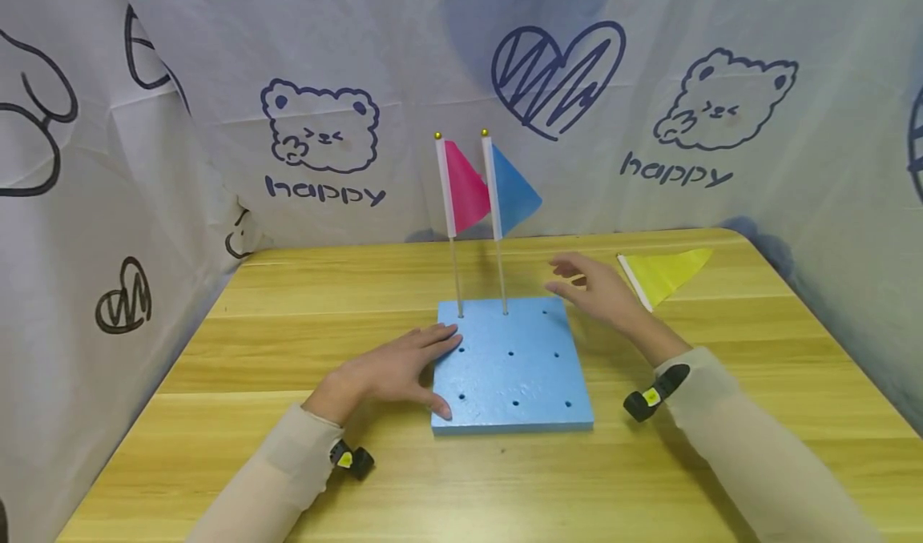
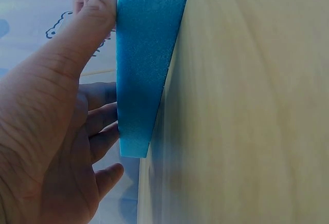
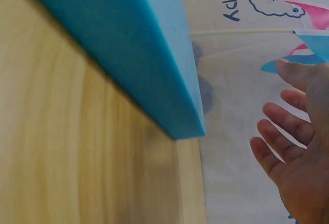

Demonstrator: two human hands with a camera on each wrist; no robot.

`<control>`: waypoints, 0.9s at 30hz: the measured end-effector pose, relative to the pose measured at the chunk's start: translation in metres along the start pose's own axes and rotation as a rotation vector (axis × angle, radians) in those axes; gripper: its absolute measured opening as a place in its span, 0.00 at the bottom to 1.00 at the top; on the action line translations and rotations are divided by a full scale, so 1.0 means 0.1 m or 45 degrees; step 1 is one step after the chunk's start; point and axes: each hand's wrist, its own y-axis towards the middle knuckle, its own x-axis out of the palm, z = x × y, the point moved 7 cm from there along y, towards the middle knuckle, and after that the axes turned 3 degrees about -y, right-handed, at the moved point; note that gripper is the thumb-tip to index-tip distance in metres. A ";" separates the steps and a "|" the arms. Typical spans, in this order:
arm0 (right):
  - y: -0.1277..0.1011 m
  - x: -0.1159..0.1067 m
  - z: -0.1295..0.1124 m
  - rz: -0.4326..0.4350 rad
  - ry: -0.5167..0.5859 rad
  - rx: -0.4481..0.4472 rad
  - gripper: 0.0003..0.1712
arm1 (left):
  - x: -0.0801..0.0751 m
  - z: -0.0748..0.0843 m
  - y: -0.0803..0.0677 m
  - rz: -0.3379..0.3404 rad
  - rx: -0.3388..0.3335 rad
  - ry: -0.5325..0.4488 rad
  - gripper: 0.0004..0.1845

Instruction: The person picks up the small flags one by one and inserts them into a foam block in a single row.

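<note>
A blue foam board (image 1: pixel 513 367) with several holes lies on the wooden table (image 1: pixel 252 343). A pink flag (image 1: pixel 465 187) and a blue flag (image 1: pixel 512 191) stand upright in its two far-left holes. My left hand (image 1: pixel 400 367) lies flat against the board's left edge, fingers straight, thumb on the near corner; the left wrist view shows the hand (image 2: pixel 61 121) pressed to the foam (image 2: pixel 144 59). My right hand (image 1: pixel 598 287) hovers open just right of the board's far corner, holding nothing. A yellow flag (image 1: pixel 667 275) lies flat on the table behind that hand.
White cloth printed with bears, hearts and "happy" (image 1: pixel 324 191) walls the table at the back and both sides. Bare tabletop lies left of the board and along the near edge.
</note>
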 end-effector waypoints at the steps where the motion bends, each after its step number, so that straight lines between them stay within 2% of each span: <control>1: -0.02 -0.01 0.01 0.002 -0.007 -0.008 0.31 | 0.00 0.00 0.00 0.001 0.001 -0.001 0.62; 10: -0.21 -0.17 0.16 0.032 -0.113 -0.010 0.33 | -0.01 0.01 0.00 0.002 -0.002 -0.002 0.63; 16: -0.35 -0.30 0.26 0.039 -0.161 0.029 0.37 | 0.00 0.00 0.00 0.007 -0.008 -0.013 0.63; 27: -0.57 -0.37 0.49 -0.039 -0.173 0.071 0.43 | 0.00 -0.01 -0.02 0.014 -0.002 -0.014 0.63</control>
